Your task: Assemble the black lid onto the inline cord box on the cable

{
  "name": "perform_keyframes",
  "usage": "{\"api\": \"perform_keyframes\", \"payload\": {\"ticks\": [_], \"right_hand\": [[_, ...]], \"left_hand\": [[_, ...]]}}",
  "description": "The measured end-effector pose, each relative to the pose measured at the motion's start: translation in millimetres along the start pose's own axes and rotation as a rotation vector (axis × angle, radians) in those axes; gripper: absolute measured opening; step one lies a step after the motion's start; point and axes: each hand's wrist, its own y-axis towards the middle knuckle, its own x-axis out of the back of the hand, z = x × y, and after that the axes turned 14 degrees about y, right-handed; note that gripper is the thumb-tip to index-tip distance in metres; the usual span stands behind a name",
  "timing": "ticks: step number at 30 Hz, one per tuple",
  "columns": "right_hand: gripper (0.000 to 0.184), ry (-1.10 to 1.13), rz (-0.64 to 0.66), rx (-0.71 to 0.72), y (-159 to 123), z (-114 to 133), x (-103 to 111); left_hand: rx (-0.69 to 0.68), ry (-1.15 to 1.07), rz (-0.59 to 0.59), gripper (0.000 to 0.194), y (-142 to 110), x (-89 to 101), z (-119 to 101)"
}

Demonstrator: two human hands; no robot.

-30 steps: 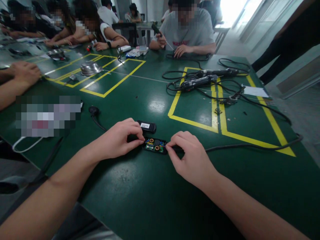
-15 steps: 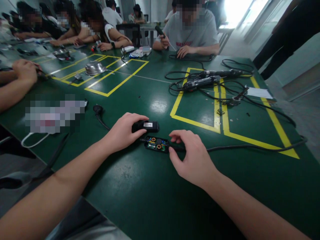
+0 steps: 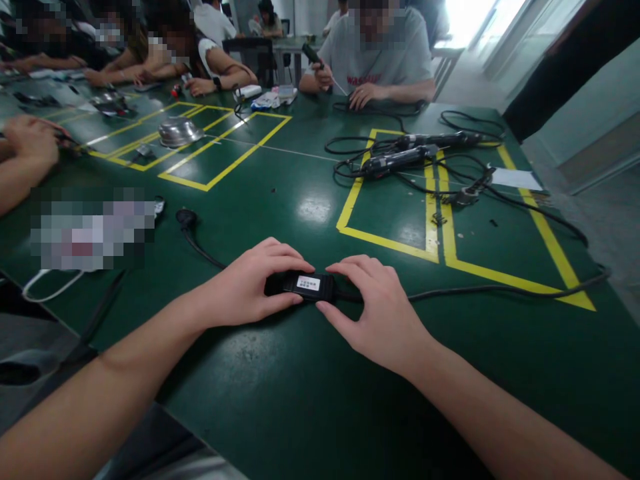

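Observation:
A black plastic cover (image 3: pixel 320 287) with a white label now lies over the small circuit board case, hiding the board. My left hand (image 3: pixel 263 277) grips the cover's left part between thumb and fingers. At its right end, my right hand (image 3: pixel 377 300) pinches the case, thumb at the near edge and fingers at the far edge. A black power cord (image 3: pixel 470 291) runs out rightward from under my right hand. On the left, the cord's plug (image 3: pixel 186 218) rests on the green table (image 3: pixel 280 387).
Two black electric screwdrivers (image 3: pixel 400 162) with looped cables lie at the right. A metal bowl (image 3: pixel 179 132) stands at the far left. Across the table a person (image 3: pixel 375 60) holds a green-handled tool. Another person's hand (image 3: pixel 33 143) is at the left edge.
My left hand has brought the cover down and right onto the open case, so the circuit board is no longer visible. My right hand has closed in on the case's right end.

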Motion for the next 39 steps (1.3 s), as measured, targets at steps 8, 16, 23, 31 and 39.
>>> {"api": "perform_keyframes", "payload": {"ticks": [8,16,23,31,39], "right_hand": [[0.025,-0.054,-0.004,0.033,-2.1,-2.2,-0.4],[0.023,-0.059,0.012,0.035,-0.6,1.9,-0.2],[0.022,-0.039,0.006,0.022,-0.2,0.9,-1.3],[0.041,0.029,-0.067,-0.027,-0.9,1.0,-1.8],[0.011,0.001,-0.005,-0.017,2.4,0.1,-0.5]], "left_hand": [[0.034,-0.003,0.040,0.037,-0.4,-0.9,-0.9],[0.053,-0.016,0.044,0.037,0.7,0.3,-2.3],[0.053,-0.014,0.048,0.035,0.0,-0.2,-2.7],[0.296,-0.066,-0.171,0.046,2.4,-6.4,5.5],[0.366,0.160,-0.110,0.014,6.4,-7.4,13.8]]}}
